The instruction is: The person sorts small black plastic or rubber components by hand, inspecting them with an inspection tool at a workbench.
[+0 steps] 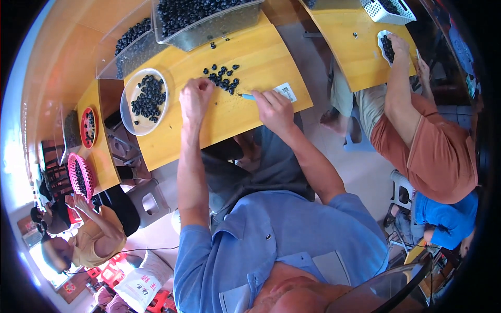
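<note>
Over the yellow table (250, 52), my left hand (195, 99) has its fingertips pinched together at the left edge of a loose pile of small dark round pieces (224, 78). Whatever sits in that pinch is hidden. My right hand (275, 108) grips a small blue-handled tool (247, 97) with a thin dark tip pointing left, just below the pile. To the left of my left hand stands a round whitish bowl (136, 93) partly filled with the same dark pieces. A white printed card (286, 92) lies beyond my right hand.
Two clear bins, one large (209, 32) and one at its left (141, 55), hold many dark pieces at the far edge. A person at right (438, 151) works over a white dish. Another person (99, 235) sits left near a pink basket (90, 175).
</note>
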A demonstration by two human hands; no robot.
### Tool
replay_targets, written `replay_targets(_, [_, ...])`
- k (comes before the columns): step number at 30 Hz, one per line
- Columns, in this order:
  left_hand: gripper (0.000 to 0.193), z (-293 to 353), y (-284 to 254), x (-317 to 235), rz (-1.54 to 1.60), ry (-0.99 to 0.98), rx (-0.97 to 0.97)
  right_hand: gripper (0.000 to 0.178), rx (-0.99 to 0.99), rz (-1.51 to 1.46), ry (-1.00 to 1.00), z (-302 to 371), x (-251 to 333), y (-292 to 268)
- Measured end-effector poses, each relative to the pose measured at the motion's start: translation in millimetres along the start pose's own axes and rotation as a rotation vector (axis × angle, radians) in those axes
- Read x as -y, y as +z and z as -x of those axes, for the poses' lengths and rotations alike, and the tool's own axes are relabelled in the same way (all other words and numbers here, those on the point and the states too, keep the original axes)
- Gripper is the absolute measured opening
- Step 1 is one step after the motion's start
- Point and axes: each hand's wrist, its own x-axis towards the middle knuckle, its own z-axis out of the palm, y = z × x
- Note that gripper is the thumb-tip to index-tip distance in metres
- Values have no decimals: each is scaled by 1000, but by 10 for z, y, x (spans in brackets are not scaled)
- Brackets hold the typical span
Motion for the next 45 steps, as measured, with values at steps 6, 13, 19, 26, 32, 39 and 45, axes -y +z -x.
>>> replay_targets(6, [21, -766, 17, -63, -157, 28, 80, 34, 38, -22, -20, -27, 55, -27])
replay_targets(13, [24, -243, 148, -158, 60, 139, -77, 30, 35, -36, -16, -29, 10, -24])
replay_targets(19, [18, 251, 159, -327, 57, 111, 3, 30, 50, -49, -25, -60, 28, -49])
replay_targets(26, [23, 378, 234, -95, 117, 125, -143, 31, 40, -25, -28, -25, 77, -58])
replay_targets(32, [23, 675, 295, -49, 570, -266, -56, 23, 3, -23, -31, -36, 84, -35])
replay_targets(39, [20, 694, 368, 20, 569, -151, -140, 19, -3, -25, -14, -72, 107, 6])
replay_targets(45, [19, 768, 306, -12, 434, -3, -198, 22, 15, -18, 8, -35, 103, -5])
